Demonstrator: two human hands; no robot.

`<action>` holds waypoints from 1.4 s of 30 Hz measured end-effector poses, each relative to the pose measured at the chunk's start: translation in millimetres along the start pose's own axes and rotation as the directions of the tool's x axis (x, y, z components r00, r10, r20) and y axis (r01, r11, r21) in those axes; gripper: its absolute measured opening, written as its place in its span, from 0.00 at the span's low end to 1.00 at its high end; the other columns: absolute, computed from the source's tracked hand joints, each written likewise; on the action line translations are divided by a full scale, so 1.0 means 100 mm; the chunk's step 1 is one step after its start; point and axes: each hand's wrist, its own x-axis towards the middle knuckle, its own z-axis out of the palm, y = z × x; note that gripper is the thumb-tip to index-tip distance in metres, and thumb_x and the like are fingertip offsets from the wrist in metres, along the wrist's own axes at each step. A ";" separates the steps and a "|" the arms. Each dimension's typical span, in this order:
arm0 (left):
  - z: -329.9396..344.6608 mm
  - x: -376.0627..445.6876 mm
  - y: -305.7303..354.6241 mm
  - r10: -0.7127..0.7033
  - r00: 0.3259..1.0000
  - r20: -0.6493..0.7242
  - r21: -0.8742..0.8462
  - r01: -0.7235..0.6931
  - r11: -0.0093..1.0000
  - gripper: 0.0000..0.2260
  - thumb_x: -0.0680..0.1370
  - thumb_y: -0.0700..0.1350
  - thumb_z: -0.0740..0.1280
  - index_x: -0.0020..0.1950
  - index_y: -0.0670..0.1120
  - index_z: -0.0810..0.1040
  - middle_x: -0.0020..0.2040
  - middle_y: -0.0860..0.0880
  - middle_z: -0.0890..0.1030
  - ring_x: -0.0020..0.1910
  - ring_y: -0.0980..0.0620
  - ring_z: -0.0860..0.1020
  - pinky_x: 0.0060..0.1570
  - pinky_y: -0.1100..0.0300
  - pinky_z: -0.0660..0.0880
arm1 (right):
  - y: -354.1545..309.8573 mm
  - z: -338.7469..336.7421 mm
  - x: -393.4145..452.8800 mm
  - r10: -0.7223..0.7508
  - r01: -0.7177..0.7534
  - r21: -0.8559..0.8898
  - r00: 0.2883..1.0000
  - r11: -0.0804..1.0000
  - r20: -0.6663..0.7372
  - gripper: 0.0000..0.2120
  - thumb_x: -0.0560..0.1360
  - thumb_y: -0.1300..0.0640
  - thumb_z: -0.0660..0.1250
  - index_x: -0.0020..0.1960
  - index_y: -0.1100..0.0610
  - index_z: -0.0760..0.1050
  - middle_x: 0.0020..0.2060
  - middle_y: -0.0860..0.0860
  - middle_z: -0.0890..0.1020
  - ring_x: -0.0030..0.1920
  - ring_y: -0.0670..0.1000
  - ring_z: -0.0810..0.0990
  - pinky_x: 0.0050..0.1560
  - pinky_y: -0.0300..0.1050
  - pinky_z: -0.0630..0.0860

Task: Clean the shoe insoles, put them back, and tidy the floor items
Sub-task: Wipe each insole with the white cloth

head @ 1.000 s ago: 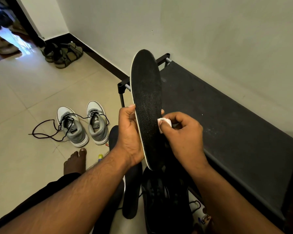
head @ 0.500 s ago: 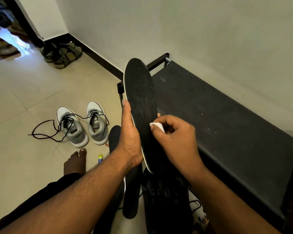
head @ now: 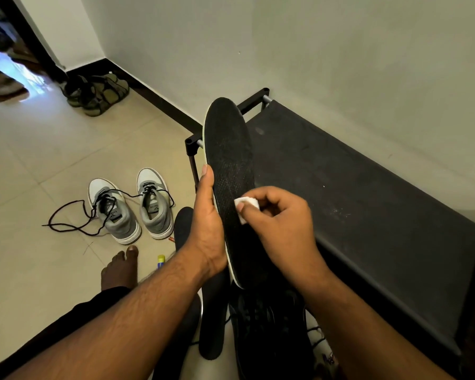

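A long black insole with a pale edge stands upright in front of me. My left hand grips its left edge near the lower half. My right hand pinches a small white wipe and presses it against the insole's middle. A second black insole lies on the floor below my hands, and a black shoe sits beside it. A pair of grey and white sneakers with loose black laces stands on the tiles to the left.
A low black shoe rack runs along the wall on the right. Olive sandals lie in the far corner. My bare foot rests on the tiles, with a small yellow and blue item beside it. More footwear sits beyond the doorway at far left.
The insole has tilted and shifted a little left and down. My right hand with the wipe has slid leftward across its surface, and my left thumb now lies straight along the edge.
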 end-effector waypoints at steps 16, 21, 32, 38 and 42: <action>-0.02 0.01 -0.08 -0.067 0.998 -0.002 0.019 0.067 0.998 0.35 0.72 0.72 0.57 0.37 0.41 0.84 0.39 0.41 0.82 0.40 0.47 0.83 0.48 0.54 0.79 | -0.07 0.05 -0.04 -0.036 0.034 0.026 0.995 0.999 0.093 0.03 0.71 0.61 0.73 0.43 0.54 0.83 0.34 0.50 0.83 0.33 0.52 0.79 0.35 0.44 0.77; 0.01 0.01 -0.08 -0.092 0.996 0.001 0.035 0.092 0.995 0.35 0.75 0.70 0.56 0.53 0.39 0.84 0.50 0.38 0.83 0.48 0.43 0.84 0.47 0.52 0.81 | 0.01 -0.04 0.08 -0.001 0.001 -0.026 1.000 1.000 -0.027 0.03 0.70 0.61 0.74 0.40 0.53 0.83 0.34 0.48 0.84 0.35 0.47 0.82 0.37 0.38 0.78; -0.07 0.05 -0.08 -0.084 0.996 0.025 0.112 0.080 0.990 0.35 0.74 0.70 0.56 0.38 0.40 0.85 0.40 0.41 0.84 0.40 0.47 0.84 0.40 0.57 0.81 | -0.09 0.01 -0.02 -0.105 0.106 -0.006 0.985 0.994 0.135 0.05 0.72 0.62 0.73 0.46 0.55 0.84 0.37 0.46 0.85 0.37 0.42 0.82 0.39 0.33 0.77; -0.08 0.07 0.05 0.004 0.999 0.048 0.098 -0.008 0.995 0.38 0.76 0.69 0.53 0.65 0.38 0.77 0.60 0.34 0.77 0.56 0.40 0.76 0.62 0.45 0.71 | -0.09 -0.28 0.18 0.034 -0.033 0.257 0.999 0.966 0.002 0.04 0.71 0.66 0.72 0.46 0.61 0.83 0.37 0.57 0.84 0.35 0.51 0.81 0.35 0.41 0.77; -0.08 0.08 0.05 0.011 0.999 0.054 0.096 -0.016 0.995 0.38 0.77 0.68 0.53 0.69 0.36 0.72 0.59 0.36 0.75 0.48 0.43 0.78 0.56 0.44 0.73 | -0.09 -0.37 0.19 0.124 -0.113 0.360 0.992 0.926 -0.006 0.04 0.72 0.63 0.72 0.42 0.65 0.81 0.40 0.55 0.85 0.36 0.55 0.82 0.35 0.53 0.81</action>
